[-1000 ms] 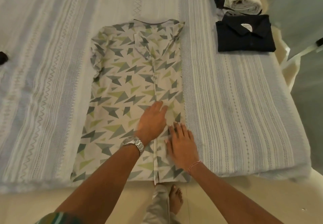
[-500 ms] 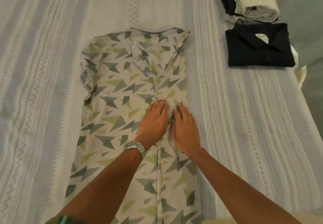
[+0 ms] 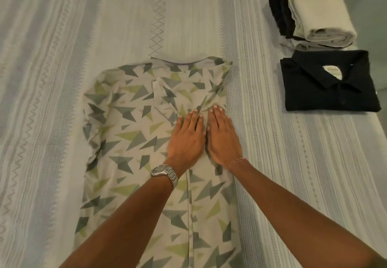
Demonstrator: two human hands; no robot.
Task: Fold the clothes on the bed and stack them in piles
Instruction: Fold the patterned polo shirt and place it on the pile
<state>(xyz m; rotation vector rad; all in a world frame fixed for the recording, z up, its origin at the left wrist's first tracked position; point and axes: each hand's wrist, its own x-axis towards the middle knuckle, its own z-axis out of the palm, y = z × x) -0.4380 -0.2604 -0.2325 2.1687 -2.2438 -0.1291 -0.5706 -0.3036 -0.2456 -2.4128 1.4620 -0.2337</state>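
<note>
A cream shirt (image 3: pixel 129 133) printed with grey and green triangles lies flat on the striped bed (image 3: pixel 303 163), collar at the far end, its right side folded inward along a straight edge. My left hand (image 3: pixel 186 140), with a metal watch on the wrist, presses flat on the shirt's chest. My right hand (image 3: pixel 223 135), with a thin bracelet, presses flat right beside it. All fingers lie straight and point toward the collar. My forearms cover part of the shirt's lower half.
A folded black collared shirt (image 3: pixel 328 87) lies at the right of the bed. Behind it stands a pile of folded clothes (image 3: pixel 314 14), cream and grey on top with black behind. Bare striped bedspread stretches to the left of the patterned shirt.
Both hands have slid up the shirt from near its hem toward the chest, staying flat and coming side by side. The view has moved forward with them.
</note>
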